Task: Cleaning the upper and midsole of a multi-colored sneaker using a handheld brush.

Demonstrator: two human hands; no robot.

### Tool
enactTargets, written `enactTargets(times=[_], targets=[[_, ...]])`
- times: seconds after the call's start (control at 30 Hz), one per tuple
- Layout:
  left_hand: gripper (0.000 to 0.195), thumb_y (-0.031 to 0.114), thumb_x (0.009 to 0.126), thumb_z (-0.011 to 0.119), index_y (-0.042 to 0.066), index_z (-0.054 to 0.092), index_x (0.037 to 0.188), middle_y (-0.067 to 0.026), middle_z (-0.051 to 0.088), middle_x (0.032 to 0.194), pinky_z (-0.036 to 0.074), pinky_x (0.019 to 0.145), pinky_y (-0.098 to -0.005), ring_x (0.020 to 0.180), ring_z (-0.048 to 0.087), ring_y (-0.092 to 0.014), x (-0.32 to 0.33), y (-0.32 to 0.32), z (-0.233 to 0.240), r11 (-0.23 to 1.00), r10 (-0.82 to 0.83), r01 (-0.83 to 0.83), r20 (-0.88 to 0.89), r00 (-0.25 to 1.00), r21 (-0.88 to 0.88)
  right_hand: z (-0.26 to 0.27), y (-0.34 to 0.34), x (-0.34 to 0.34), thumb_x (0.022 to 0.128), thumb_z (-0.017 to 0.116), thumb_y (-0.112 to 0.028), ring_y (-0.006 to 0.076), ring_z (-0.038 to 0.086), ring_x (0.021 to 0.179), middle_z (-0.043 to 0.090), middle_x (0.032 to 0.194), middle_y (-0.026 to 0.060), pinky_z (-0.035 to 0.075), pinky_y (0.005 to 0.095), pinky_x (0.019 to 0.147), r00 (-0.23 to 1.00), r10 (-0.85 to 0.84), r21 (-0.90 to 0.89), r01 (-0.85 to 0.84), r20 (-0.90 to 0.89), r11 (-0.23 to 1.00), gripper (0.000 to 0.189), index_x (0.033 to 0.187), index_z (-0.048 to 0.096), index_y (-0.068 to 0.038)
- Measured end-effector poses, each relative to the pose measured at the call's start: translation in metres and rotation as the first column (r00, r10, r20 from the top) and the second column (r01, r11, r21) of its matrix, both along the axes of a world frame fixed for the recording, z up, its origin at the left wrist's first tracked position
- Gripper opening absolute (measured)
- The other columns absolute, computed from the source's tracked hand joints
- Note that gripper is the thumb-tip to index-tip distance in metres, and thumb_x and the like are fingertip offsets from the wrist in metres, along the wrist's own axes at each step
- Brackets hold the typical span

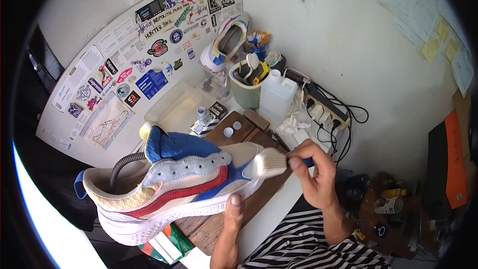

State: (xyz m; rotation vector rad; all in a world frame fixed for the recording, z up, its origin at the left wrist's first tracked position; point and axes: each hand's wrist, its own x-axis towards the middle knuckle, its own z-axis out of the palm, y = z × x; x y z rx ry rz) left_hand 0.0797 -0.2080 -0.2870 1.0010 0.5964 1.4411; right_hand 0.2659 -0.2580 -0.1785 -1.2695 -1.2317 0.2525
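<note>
A multicoloured sneaker (179,183) with a white sole, blue tongue and red stripe lies across the middle of the view, its toe to the right. From below, my left hand (233,213) grips it, the thumb on the sole's edge and the fingers hidden. A curved grey flexible tube (125,164) reaches into its collar. My right hand (315,172) pinches something small and dark at the toe end; a blue part shows beside the fingers. Between that hand and the shoe's toe is a pale, ribbed, brightly lit piece (270,162); whether it touches the shoe is unclear.
Beneath the shoe is a dark wooden board (201,231) bearing two small round caps (228,132). Behind stand an opened small bottle (204,116), a clear plastic tub (175,106), a white jug (276,97), a tool-filled container (246,93) and another sneaker (226,43). Power strip (328,116) and cables lie right.
</note>
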Motion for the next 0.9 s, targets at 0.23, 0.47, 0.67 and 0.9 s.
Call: enactTargets(times=[0.23,0.47,0.67,0.9], targets=[[0.062,0.056,0.091,0.054,0.0,0.053,0.117,-0.0104,0.058,0.109,0.044,0.082,-0.0374,0.099,0.054,-0.022,0.024,0.026,0.005,1.0,0.014,-0.014,0.004,1.0,-0.024,-0.022,0.006,0.033,0.098,0.066,-0.015,0.0087,0.053,0.068,0.06,0.082,0.0044,0.041,0.0227,0.059,0.956,-0.237,-0.202,0.27,0.175,0.942,0.017,0.094,0.063,0.001],[0.059,0.055,0.093,0.052,0.0,0.055,0.113,-0.0097,0.058,0.106,0.043,0.08,-0.0363,0.096,0.054,-0.021,0.031,0.02,0.007,0.999,0.024,-0.025,-0.027,0.999,-0.032,-0.023,0.005,0.005,0.099,0.064,-0.013,0.0082,0.048,0.065,0.058,0.082,0.0041,0.038,0.0236,0.057,0.998,-0.035,-0.065,0.039,0.052,0.997,0.014,0.095,0.062,0.001],[0.058,0.055,0.095,0.051,0.0,0.057,0.11,-0.009,0.058,0.104,0.042,0.077,-0.0354,0.093,0.053,-0.02,0.033,0.021,0.002,0.996,0.077,-0.079,-0.048,0.996,-0.039,0.0,0.001,-0.013,0.099,0.064,-0.013,0.0103,0.05,0.064,0.056,0.077,0.0051,0.04,0.0264,0.056,1.0,-0.004,-0.016,0.004,-0.022,1.0,0.014,0.095,0.062,0.001],[0.056,0.054,0.097,0.049,0.0,0.059,0.106,-0.0083,0.059,0.101,0.041,0.075,-0.0343,0.09,0.053,-0.018,0.048,0.031,0.003,0.993,0.116,-0.116,-0.031,0.993,-0.028,-0.025,0.009,0.011,0.098,0.065,-0.012,0.0093,0.05,0.065,0.058,0.08,0.004,0.039,0.025,0.054,0.969,-0.246,-0.172,0.241,-0.008,0.955,0.012,0.095,0.063,0.0]])
